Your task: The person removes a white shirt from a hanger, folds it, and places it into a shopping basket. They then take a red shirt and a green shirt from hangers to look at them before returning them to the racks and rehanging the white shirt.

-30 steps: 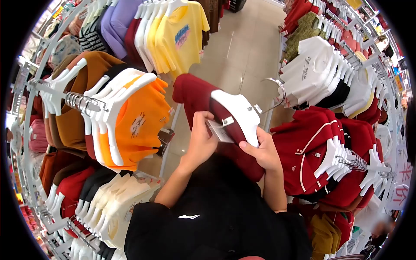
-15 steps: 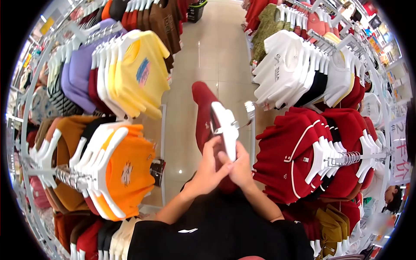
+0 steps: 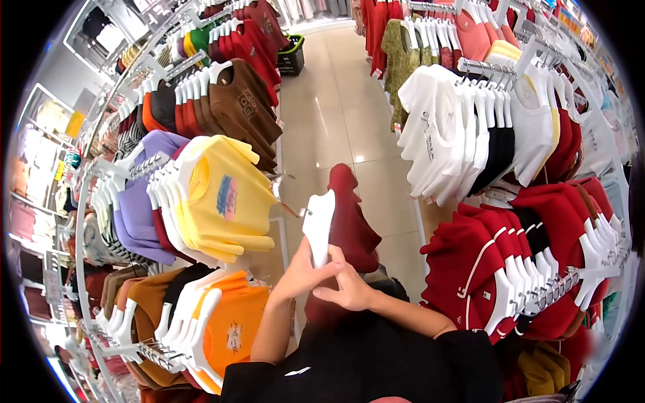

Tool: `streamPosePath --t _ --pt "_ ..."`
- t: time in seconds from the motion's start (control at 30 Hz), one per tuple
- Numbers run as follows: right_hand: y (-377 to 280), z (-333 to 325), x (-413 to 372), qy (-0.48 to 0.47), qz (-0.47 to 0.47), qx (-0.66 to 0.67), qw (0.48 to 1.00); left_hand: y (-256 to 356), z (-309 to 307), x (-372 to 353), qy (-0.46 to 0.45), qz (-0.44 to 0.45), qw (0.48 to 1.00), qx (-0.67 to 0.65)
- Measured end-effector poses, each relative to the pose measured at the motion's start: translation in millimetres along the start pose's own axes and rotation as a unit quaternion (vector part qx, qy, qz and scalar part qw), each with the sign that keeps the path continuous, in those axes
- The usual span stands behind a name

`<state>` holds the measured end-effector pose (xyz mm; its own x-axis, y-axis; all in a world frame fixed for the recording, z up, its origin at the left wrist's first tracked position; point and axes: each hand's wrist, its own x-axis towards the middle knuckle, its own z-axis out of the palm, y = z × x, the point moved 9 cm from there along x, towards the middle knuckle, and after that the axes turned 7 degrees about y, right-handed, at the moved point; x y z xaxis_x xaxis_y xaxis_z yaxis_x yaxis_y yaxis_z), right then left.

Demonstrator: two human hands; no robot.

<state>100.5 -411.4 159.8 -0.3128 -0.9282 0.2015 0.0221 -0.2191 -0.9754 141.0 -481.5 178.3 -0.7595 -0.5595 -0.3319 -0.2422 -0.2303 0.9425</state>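
A white clothes hanger (image 3: 319, 225) stands up in front of me, its metal hook pointing left. My left hand (image 3: 300, 274) is closed around its lower part. Against the hanger's lower end, my right hand (image 3: 351, 287) has its fingers curled, with the thumb reaching left below the left hand. A dark red garment (image 3: 353, 225) hangs just beyond the hanger, and more dark red cloth shows below my hands. How the garment sits on the hanger is partly hidden by my hands.
Racks line both sides of the tiled aisle (image 3: 329, 114). On the left hang a yellow top (image 3: 218, 195) and an orange top (image 3: 235, 322); on the right, white shirts (image 3: 433, 127) and red tops (image 3: 470, 262). A black basket (image 3: 291, 57) stands farther up the aisle.
The hanger has turned, its hook swinging from right to left. Hands and garment have shifted in view, the garment now right of the hanger. The camera view has tilted up along the aisle.
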Motion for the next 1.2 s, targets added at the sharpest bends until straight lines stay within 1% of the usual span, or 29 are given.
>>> streamPosePath --t 0.03,0.07,0.1,0.17,0.2,0.3,0.33,0.37,0.4,0.43,0.47,0.5,0.53,0.57,0.6,0.63,0.7,0.73,0.8,0.83,0.87,0.9,0.93,0.97,1.03,1.07,1.1,1.17,1.2 --pt "-1.5 -5.8 10.6 -0.025 -0.026 -0.009 0.999 8.6 -0.3 13.2 -0.011 0.035 0.999 0.006" --pt "5.7 -9.8 20.6 -0.052 -0.025 0.019 0.998 13.7 -3.7 25.5 -0.003 0.020 1.000 -0.003" --pt "8.7 -16.2 29.4 -0.070 0.009 0.053 0.996 18.2 -7.6 35.4 0.006 0.006 1.000 -0.011" --pt "6.8 -28.2 46.7 -0.109 0.074 0.121 0.984 16.4 -24.4 53.4 0.030 0.016 0.999 0.002" --pt "1.2 -34.5 57.9 -0.122 0.060 0.149 0.979 17.2 -32.7 60.5 0.044 0.021 0.999 0.009" --pt "8.4 -52.9 85.5 -0.223 0.111 0.183 0.951 24.8 -38.1 70.9 0.047 -0.076 0.995 -0.032" --pt "6.6 -68.1 97.1 -0.228 0.097 0.175 0.953 26.4 -47.8 76.1 0.059 -0.047 0.997 0.014" --pt "10.7 -87.2 105.4 -0.215 0.101 0.164 0.957 26.3 -53.0 79.7 0.074 -0.049 0.995 0.040" --pt "18.1 -108.4 116.4 -0.196 0.099 0.126 0.967 30.8 -56.2 84.0 0.087 -0.036 0.994 0.054" --pt "31.3 -133.6 128.9 -0.131 0.099 0.138 0.977 35.9 -60.2 87.5 0.099 -0.023 0.992 0.069" --pt "35.4 -166.8 142.5 -0.048 0.045 0.123 0.990 34.5 -61.3 91.8 0.086 -0.047 0.993 0.063" --pt "64.7 -196.0 147.2 0.060 0.068 0.169 0.981 38.4 -63.1 95.8 0.075 -0.060 0.992 0.082" --pt "74.0 -222.1 150.7 0.151 0.070 0.154 0.974 47.7 -61.1 95.1 0.062 -0.061 0.990 0.114" --pt "77.7 -246.5 153.3 0.201 0.085 0.092 0.972 57.4 -58.9 99.3 0.046 -0.053 0.987 0.146" --pt "79.8 -264.1 158.9 0.226 0.078 0.023 0.971 66.3 -57.7 105.2 0.016 -0.029 0.987 0.158" --pt "83.4 -280.7 163.5 0.250 0.070 -0.045 0.965 83.7 -51.9 112.8 -0.017 0.026 0.976 0.215" --pt "102.8 -295.4 178.3 0.230 0.009 -0.096 0.969 108.2 -46.0 125.6 -0.069 0.073 0.961 0.259" --pt "110.3 -301.1 184.5 0.219 -0.021 -0.121 0.968 112.2 -48.6 132.0 -0.087 0.076 0.960 0.255" --pt "136.6 -300.2 198.3 0.123 0.019 -0.134 0.983 119.6 -54.0 146.0 -0.123 0.081 0.958 0.246" --pt "146.1 -297.6 203.8 0.075 0.039 -0.139 0.987 127.9 -58.9 153.2 -0.111 0.086 0.964 0.227" --pt "159.7 -295.3 205.1 0.038 0.091 -0.050 0.994 135.3 -66.2 161.6 -0.096 0.070 0.967 0.228" --pt "172.2 -294.6 205.3 0.009 0.121 -0.073 0.990 140.8 -75.4 171.5 -0.081 0.054 0.969 0.229" --pt "190.6 -292.9 203.8 -0.019 0.151 -0.096 0.984 153.0 -81.9 183.3 -0.066 0.103 0.969 0.212" --pt "205.9 -291.8 205.9 -0.039 0.162 -0.112 0.980 155.4 -96.4 196.7 -0.067 0.108 0.968 0.214" --pt "236.5 -287.3 213.5 -0.072 0.165 -0.139 0.974 164.2 -121.2 225.1 -0.012 0.117 0.985 0.129" --pt "251.1 -283.3 216.4 -0.088 0.160 -0.148 0.972 170.6 -130.0 238.8 -0.019 0.121 0.986 0.114" --pt "277.7 -281.2 213.2 -0.112 0.221 -0.155 0.956 171.0 -149.7 253.2 0.012 0.126 0.986 0.108" --pt "326.3 -276.1 201.4 -0.165 0.340 -0.166 0.911 187.5 -173.0 284.4 0.035 0.140 0.985 0.096" --pt "336.4 -278.1 203.6 -0.131 0.347 -0.125 0.920 183.6 -196.5 298.5 0.074 0.097 0.984 0.132"
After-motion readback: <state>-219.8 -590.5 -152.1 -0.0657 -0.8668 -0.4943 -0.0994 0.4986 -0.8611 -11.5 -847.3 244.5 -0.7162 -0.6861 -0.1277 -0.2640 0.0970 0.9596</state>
